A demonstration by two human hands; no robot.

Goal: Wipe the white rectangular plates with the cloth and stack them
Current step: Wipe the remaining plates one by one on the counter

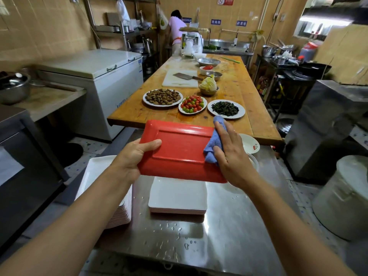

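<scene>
My left hand (133, 156) grips the left end of a rectangular plate (179, 148), held above the steel table with its red underside facing me. On the plate's right end my right hand (229, 154) presses a blue cloth (216, 142) with fingers extended. Below the held plate sits a short stack of white rectangular plates (177, 198). A taller stack of white rectangular plates (111, 188) stands at the table's left edge, partly hidden by my left forearm.
Water drops lie on the steel table (229, 226). A small white bowl (252, 144) sits behind my right hand. The wooden table (256, 108) beyond carries plates of peanuts, tomatoes and greens, a cutting board and cleaver. A person stands far back. A large lidded pot (346, 196) is at right.
</scene>
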